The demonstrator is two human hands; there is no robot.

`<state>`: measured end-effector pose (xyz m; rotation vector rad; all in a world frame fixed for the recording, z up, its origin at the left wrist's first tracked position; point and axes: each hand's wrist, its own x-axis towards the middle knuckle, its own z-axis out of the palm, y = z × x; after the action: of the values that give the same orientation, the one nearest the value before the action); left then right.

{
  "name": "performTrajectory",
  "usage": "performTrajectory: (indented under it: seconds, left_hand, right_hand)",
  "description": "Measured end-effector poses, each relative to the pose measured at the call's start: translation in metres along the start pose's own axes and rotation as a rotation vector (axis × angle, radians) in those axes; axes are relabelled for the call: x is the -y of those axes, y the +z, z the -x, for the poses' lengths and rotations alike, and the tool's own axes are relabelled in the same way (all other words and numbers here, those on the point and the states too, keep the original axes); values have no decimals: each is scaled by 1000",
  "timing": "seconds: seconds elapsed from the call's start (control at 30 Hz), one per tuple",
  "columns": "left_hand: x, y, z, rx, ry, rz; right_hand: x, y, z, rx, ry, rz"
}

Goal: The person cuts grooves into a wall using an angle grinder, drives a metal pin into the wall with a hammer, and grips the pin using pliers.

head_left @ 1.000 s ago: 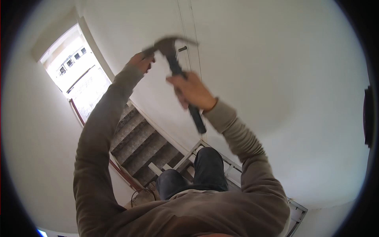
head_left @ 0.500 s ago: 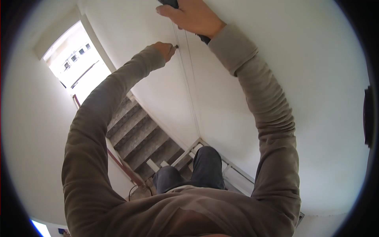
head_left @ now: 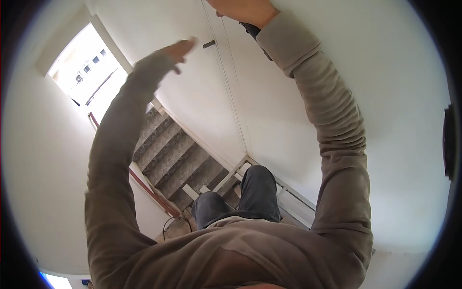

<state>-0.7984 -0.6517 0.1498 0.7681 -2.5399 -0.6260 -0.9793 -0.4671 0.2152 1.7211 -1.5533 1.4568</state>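
Observation:
My left hand (head_left: 179, 49) is in the air before the white wall, blurred by motion, its fingers stretched out and apart from anything. Just right of it, a short dark peg (head_left: 209, 44) sticks out of the wall beside a thin vertical line (head_left: 222, 72). My right hand (head_left: 248, 10) is raised to the upper edge of the view, which cuts off its fingers, so what it holds is hidden. A black band (head_left: 251, 30) shows at the right wrist, above the brown sleeve cuff.
Dark stone stairs (head_left: 180, 156) run below on the left, with a reddish rail (head_left: 154, 197) alongside. A metal frame (head_left: 293, 198) is by my knees. A bright window (head_left: 89, 67) opens at upper left. A dark object (head_left: 448, 142) is on the right wall.
My left hand has let go of the dark peg and moved left; the peg stays in the wall. My right hand has shifted up, taking its fingers and the dark thing in them out of view.

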Motion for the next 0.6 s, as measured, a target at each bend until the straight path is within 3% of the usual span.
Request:
performTrajectory:
  seconds: [0.03,0.1,0.23,0.27,0.33,0.43,0.5,0.53,0.57,0.6]
  left_hand:
    - [20,-15,4,-38,-45,106]
    - [51,-24,130,-169,-126,316]
    - [140,95,406,-149,-648,389]
    - [245,138,481,265,-524,-430]
    - [232,143,469,123,-640,-4]
    - [136,160,477,-132,-882,681]
    - [89,137,425,-280,-551,641]
    - [61,124,393,-463,-508,807]
    - [24,85,373,-284,-338,1000]
    - [-2,43,366,-118,-163,1167]
  right_hand:
    - [3,-5,0,8,-1,-4]
    - [14,-15,0,21,18,-92]
    - [20,-29,3,37,148,-272]
    - [19,-29,-2,49,173,-279]
    - [21,-26,-4,8,202,-303]
    - [25,-13,1,-29,247,-227]
    - [11,-12,2,-48,151,-117]
    - [32,-1,13,-168,200,-92]
    - [-26,-11,-2,-128,177,5]
    - [-23,-8,-3,-126,187,2]
